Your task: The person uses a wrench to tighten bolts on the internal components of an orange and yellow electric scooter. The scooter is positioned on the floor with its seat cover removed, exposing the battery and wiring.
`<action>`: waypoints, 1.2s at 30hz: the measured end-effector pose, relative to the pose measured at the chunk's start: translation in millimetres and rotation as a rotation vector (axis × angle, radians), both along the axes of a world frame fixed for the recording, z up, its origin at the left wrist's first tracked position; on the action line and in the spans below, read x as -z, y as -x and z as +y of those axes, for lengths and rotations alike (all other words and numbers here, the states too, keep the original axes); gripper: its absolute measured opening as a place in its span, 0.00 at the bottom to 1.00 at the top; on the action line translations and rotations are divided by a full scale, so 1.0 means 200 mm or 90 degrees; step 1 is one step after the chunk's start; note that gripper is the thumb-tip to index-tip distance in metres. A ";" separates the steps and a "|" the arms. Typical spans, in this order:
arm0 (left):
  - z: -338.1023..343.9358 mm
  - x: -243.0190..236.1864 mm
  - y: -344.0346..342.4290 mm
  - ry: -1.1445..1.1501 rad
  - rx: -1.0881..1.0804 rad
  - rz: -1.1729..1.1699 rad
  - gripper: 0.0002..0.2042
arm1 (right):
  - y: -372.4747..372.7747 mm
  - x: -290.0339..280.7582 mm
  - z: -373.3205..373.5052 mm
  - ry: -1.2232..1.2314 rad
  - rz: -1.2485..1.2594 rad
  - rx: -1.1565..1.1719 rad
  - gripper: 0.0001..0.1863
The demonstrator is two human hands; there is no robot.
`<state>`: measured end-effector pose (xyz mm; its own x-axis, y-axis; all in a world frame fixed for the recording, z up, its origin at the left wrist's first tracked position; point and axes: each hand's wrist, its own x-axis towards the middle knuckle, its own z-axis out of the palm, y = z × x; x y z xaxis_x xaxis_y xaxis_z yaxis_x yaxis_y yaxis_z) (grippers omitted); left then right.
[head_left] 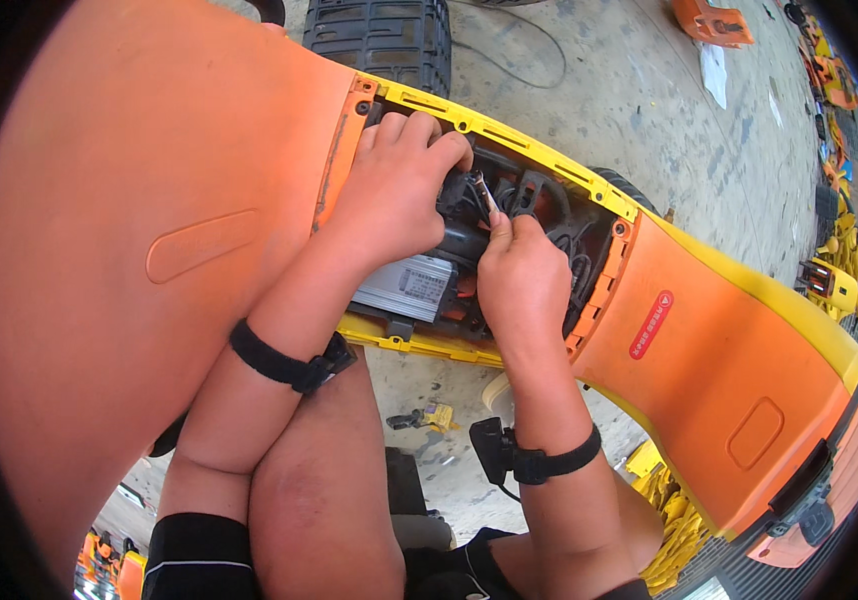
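Observation:
An orange and yellow vehicle body has an open compartment (pixel 479 240) in its middle, packed with black cables and dark parts. My right hand (pixel 527 275) is closed on a slim silver wrench (pixel 487 197), whose head points up and left among the cables. My left hand (pixel 399 185) reaches over the compartment's left end with its fingers curled down inside. Its fingertips are hidden, so what they grip cannot be made out. Below the left hand lies a silver finned metal box (pixel 409 287) with a printed label.
A yellow rail (pixel 519 140) edges the compartment. To the left is a large orange panel (pixel 149 180); to the right, another orange panel (pixel 709 340). A black tire (pixel 379 45) stands beyond. Orange and yellow parts (pixel 714 22) lie on the grey floor. Both forearms wear black straps.

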<state>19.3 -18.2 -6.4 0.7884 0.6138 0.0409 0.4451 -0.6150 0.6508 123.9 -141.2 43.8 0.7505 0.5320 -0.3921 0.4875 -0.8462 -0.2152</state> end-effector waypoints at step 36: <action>0.00 -0.01 -0.01 -0.006 0.007 0.010 0.26 | -0.33 0.00 0.12 -0.111 -0.084 -0.202 0.18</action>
<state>20.4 -18.0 -5.1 0.7962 0.6042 0.0333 0.4483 -0.6259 0.6382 190.2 -118.0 44.4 0.5759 0.7959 -0.1869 0.7520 -0.6054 -0.2608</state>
